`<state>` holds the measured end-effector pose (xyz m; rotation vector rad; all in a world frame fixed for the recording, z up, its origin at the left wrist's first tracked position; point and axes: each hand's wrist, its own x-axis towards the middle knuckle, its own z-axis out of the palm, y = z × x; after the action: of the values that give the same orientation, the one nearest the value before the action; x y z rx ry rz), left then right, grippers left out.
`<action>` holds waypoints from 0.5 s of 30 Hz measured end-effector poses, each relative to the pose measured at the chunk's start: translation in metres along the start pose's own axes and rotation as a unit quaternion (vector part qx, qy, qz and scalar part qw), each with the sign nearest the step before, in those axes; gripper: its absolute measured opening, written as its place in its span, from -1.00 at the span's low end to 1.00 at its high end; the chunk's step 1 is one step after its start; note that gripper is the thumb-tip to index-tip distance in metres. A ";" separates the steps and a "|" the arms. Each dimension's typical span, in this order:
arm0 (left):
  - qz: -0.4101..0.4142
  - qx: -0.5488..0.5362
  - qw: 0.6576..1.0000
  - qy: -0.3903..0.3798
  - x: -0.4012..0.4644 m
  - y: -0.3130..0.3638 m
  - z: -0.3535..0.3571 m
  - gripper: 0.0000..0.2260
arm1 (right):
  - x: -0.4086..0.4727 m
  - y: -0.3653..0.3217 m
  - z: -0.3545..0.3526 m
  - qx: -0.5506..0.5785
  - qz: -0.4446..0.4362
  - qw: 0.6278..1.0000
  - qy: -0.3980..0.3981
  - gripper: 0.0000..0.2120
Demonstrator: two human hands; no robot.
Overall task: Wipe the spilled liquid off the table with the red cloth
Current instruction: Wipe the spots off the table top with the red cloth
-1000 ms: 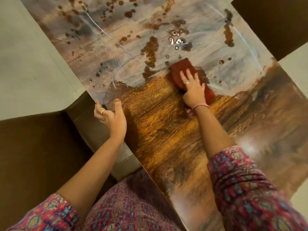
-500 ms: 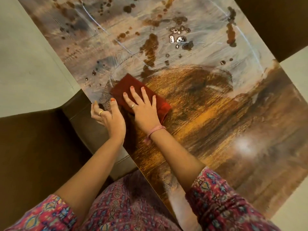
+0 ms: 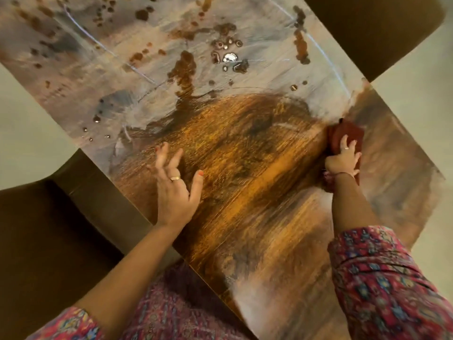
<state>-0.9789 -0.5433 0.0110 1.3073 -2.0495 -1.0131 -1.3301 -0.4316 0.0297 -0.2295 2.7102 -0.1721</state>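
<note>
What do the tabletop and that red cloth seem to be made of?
The table looks like wood or wood-look laminate with a glossy finish: grain streaks show, and the spilled liquid beads and glints on it. The red cloth, under the right hand, seems to be a soft, matte fabric, since it bunches and folds. Blur hides the weave.

The left hand [image 3: 175, 190] is in the middle left of the frame, palm down, fingers spread and straight, thumb out to the right. Its bare forearm rises from the lower left. The right hand [image 3: 343, 159] is at the right side, arm stretched forward, fingers lying flat on the red cloth [image 3: 349, 133].
</note>
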 end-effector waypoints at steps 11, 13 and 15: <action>0.080 0.003 0.991 -0.103 -0.007 0.020 0.037 -0.60 | -0.110 -0.085 0.095 -0.095 -0.398 0.912 -0.020 -0.19; 0.079 0.001 0.991 -0.108 0.000 0.023 0.037 -0.61 | -0.090 -0.060 0.076 -0.120 -0.442 0.888 -0.036 -0.19; 0.080 0.008 0.990 -0.116 0.008 0.026 0.040 -0.62 | -0.051 -0.034 0.046 -0.127 -0.402 0.906 -0.031 -0.16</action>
<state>-1.0259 -0.5312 0.0080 1.0526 -2.2969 -1.1208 -1.2609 -0.4597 0.0131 -1.3950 2.3987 -0.0380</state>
